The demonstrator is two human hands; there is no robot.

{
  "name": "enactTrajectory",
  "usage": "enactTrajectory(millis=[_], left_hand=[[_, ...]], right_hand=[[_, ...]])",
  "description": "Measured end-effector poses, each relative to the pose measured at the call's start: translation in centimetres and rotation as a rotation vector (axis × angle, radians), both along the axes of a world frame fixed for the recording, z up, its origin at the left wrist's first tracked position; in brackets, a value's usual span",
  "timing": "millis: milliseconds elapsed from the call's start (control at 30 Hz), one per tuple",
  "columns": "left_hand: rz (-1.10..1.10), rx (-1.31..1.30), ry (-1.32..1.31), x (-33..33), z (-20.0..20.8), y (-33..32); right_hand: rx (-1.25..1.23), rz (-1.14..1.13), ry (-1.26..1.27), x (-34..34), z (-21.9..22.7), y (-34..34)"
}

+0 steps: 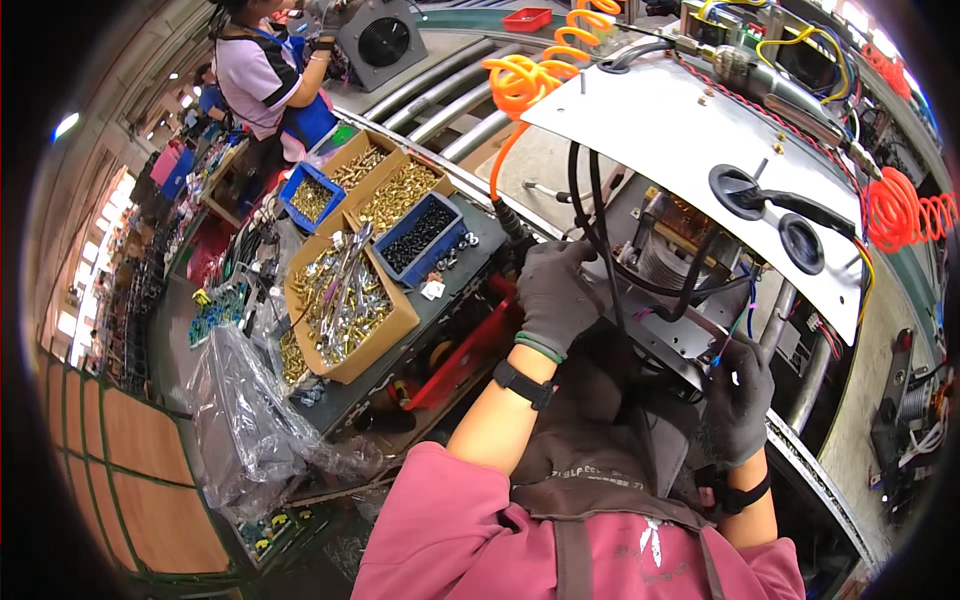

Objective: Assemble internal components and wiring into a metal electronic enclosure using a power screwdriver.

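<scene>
My left hand (558, 295), in a grey glove, is at the left side of an opened metal unit, beside black cables (592, 200). Its fingers are curled, and what they hold is hidden. A dark hose fitting (508, 218) on an orange coiled hose lies close to that hand. My right hand (738, 395), gloved too, is at the unit's right front edge with its fingers bent together. Blue and purple wires (740, 318) run down to its fingertips; the grip itself is unclear. Inside the unit sits a transformer-like coil (672, 250). A white panel (660, 130) with black grommets covers the far part.
To the left, a cardboard box (345, 300) holds mixed metal hardware, near a blue bin (418, 240) of black screws and boxes of brass fittings (400, 195). Clear plastic wrap (250, 420) hangs at the table edge. Rollers (450, 100) lie beyond. A co-worker (265, 75) stands far left.
</scene>
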State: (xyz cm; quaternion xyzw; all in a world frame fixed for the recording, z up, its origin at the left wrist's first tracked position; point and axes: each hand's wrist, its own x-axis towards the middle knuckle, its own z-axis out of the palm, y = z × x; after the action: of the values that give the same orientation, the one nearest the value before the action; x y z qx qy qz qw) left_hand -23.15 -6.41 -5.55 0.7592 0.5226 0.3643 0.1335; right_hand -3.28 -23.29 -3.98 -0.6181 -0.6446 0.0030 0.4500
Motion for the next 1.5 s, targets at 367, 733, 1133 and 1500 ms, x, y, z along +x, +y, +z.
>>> enactTrajectory(millis=[367,733,1133,1500], left_hand=[[0.007,-0.007,-0.05,0.2,0.0,-0.3],[-0.146,0.145,-0.013,-4.3,1.0,-1.5],[-0.483,-0.719,-0.6,-8.0,4.2,-10.9],[0.4,-0.121,-0.898,-20.7,1.5,-12.7]], right_hand=[[-0.12,-0.023,0.008,-0.9,-0.3,0.2],[-0.074,0.011,0.721,1.2,1.3,-2.3],[-0.371,0.672,-0.166,-8.4,4.3,3.1],[-0.153,0.813,0.198,-22.1,1.6,10.1]])
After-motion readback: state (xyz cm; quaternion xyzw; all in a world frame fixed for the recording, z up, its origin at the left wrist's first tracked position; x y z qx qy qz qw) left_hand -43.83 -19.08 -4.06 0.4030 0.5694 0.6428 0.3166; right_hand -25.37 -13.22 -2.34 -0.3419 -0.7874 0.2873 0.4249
